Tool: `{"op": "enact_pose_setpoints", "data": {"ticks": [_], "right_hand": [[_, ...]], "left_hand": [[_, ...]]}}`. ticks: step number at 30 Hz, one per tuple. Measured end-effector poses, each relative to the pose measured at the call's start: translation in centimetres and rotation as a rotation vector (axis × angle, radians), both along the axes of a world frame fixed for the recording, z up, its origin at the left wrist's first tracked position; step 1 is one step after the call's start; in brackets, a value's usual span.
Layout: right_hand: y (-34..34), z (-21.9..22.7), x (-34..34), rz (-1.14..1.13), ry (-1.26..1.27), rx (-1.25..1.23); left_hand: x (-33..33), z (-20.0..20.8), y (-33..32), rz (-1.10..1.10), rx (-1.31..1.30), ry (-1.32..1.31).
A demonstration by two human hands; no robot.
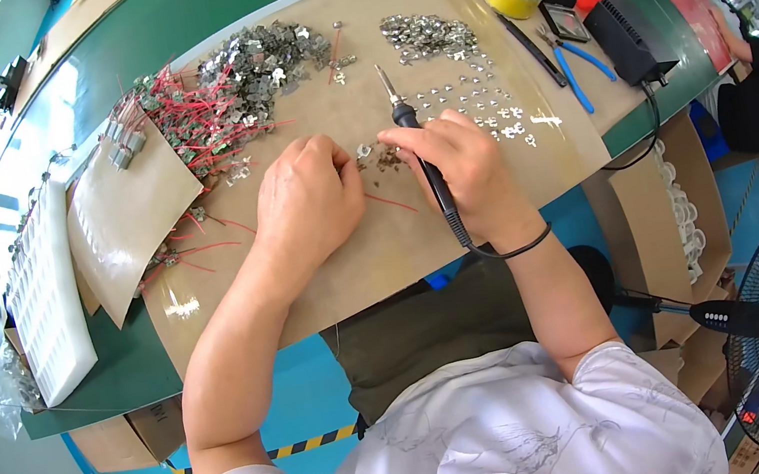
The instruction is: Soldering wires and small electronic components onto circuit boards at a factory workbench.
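At the near edge of the green worktop (pixel 134 370), you sit over a brown sheet (pixel 351 277), a black cord (pixel 510 252) crossing your right wrist. That cord could snag and jerk the tool if the wrist turned sharply. Just in from the near edge's middle, a red wire (pixel 392 202) trails from beside your left hand (pixel 309 194), whose fingers curl together; whether they pinch anything cannot be told. Your right hand (pixel 453 163) has its fingers clamped on the soldering iron (pixel 405 117), which slants over the middle of the worktop, tip toward the far edge. Between your hands lie a small metal piece (pixel 363 150) and brown crumbs (pixel 389 158); a careless knuckle might scatter both. Should the iron be hot, which the view cannot confirm, a slack grip could let the tip scorch the sheet or burn your left fingers. Beyond, toward the far left corner, red-wired parts (pixel 187 124) tangle, liable to drag neighbors along if one is pulled. Bright metal parts (pixel 430 35) heap near the far edge; blue pliers (pixel 572 76) and a black box (pixel 627 41) stand toward the far right corner.
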State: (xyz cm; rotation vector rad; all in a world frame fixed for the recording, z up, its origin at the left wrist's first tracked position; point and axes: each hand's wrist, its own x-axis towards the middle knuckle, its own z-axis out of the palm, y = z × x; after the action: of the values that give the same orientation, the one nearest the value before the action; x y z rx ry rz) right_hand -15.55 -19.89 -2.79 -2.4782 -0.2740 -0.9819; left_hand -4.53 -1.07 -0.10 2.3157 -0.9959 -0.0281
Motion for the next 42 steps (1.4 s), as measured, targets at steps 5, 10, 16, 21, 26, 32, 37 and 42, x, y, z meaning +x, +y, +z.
{"op": "enact_pose_setpoints", "data": {"ticks": [5,10,16,21,26,32,37,42], "right_hand": [[-0.3,0.2,-0.1,-0.022,0.016,-0.022],[-0.5,0.8,-0.5,-0.021,0.063,0.008],[0.3,0.4,-0.5,-0.001,0.036,0.05],[0.3,1.0,-1.5,-0.029,0.068,0.043],[0.4,0.6,-1.4,0.003,0.089,0.083],[-0.3,1.0,-1.6,-0.068,-0.184,0.17],[0.6,0.6,-5.3,-0.108,0.143,0.79],[0.5,-0.4,-5.7,-0.048,0.087,0.783]], "left_hand": [[0.1,0.2,-0.5,0.006,-0.014,0.014],[0.8,-0.2,-0.4,-0.031,-0.023,0.003],[3.4,-0.5,1.4,0.015,-0.047,-0.116],[3.3,1.0,1.5,0.035,-0.035,-0.159],[2.8,3.4,1.3,0.072,-0.296,-0.095],[5.2,5.2,-0.6,-0.091,-0.567,0.259],[3.5,3.8,-2.3,-0.06,-0.715,0.696],[2.1,0.5,-1.6,0.001,-0.569,0.483]]}}
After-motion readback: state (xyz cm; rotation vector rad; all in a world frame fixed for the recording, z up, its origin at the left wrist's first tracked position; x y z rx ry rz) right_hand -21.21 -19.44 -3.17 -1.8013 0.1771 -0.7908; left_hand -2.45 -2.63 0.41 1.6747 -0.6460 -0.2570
